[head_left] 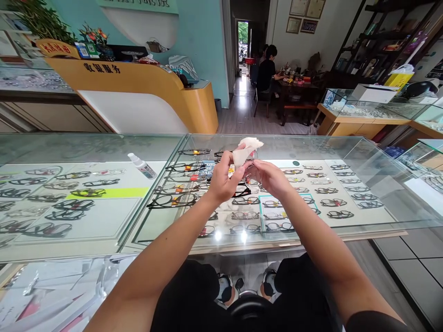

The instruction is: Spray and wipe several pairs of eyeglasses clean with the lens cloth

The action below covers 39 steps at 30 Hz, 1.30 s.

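Above the glass counter, my left hand (224,177) is closed around a crumpled white cloth (247,150), which sticks up past its fingers. My right hand (272,177) pinches a pair of glasses (254,174) with a thin rim. The cloth and the glasses meet between my two hands, and fingers hide much of the glasses. On the counter top, left of my hands, several black-framed glasses (185,167) lie in a column. Farther left stands a white spray bottle (141,165), tilted in view.
Rows of glasses (325,190) show beneath the glass of the display counter (387,214). Papers and plastic sleeves (51,286) lie at the lower left. Beyond are a cashier desk (197,106), another display case (367,110) and a person (266,71) seated at a table.
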Each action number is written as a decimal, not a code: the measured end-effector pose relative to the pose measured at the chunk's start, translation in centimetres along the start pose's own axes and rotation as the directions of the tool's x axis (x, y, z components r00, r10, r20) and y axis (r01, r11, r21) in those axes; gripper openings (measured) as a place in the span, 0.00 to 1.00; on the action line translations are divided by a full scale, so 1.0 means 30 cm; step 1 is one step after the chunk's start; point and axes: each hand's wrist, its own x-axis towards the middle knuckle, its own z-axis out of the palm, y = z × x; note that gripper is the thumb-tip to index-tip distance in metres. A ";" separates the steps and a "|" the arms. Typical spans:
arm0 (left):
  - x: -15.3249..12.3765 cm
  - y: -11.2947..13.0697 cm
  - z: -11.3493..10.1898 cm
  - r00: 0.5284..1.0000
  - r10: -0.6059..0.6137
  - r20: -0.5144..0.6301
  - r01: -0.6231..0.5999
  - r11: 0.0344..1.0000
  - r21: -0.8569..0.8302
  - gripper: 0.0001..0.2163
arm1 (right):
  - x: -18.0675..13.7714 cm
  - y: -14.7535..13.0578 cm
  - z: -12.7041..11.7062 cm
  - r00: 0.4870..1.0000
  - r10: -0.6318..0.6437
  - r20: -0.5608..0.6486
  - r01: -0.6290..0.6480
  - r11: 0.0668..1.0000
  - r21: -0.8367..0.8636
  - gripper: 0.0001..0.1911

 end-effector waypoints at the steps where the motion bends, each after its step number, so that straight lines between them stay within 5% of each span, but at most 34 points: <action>1: 0.003 0.009 0.002 0.999 0.028 0.016 -0.028 0.999 -0.015 0.22 | -0.001 0.000 0.001 1.000 -0.004 0.012 0.004 1.000 -0.008 0.17; 7: 0.048 0.025 -0.001 0.986 0.064 -0.155 -0.088 0.984 -0.153 0.22 | -0.008 0.004 0.009 0.994 -0.023 0.103 0.040 0.985 -0.170 0.18; 14: 0.074 -0.006 -0.015 0.973 0.111 -0.204 -0.123 0.991 -0.046 0.26 | -0.011 0.013 0.015 0.998 -0.026 0.053 0.044 0.920 -0.389 0.19; 23: 0.116 0.009 -0.093 0.979 -0.176 -0.098 0.181 0.982 0.043 0.30 | -0.021 0.004 0.018 0.992 -0.036 0.117 0.086 0.886 -0.455 0.22; 29: 0.114 0.035 -0.149 0.884 -0.446 0.137 0.403 0.878 0.260 0.30 | -0.035 -0.017 0.034 0.988 -0.054 0.143 0.113 0.885 -0.452 0.21; 39: 0.099 0.076 -0.110 0.858 -0.311 0.408 0.386 0.915 -0.114 0.23 | -0.025 -0.014 0.037 0.981 -0.062 0.184 0.137 0.894 -0.428 0.23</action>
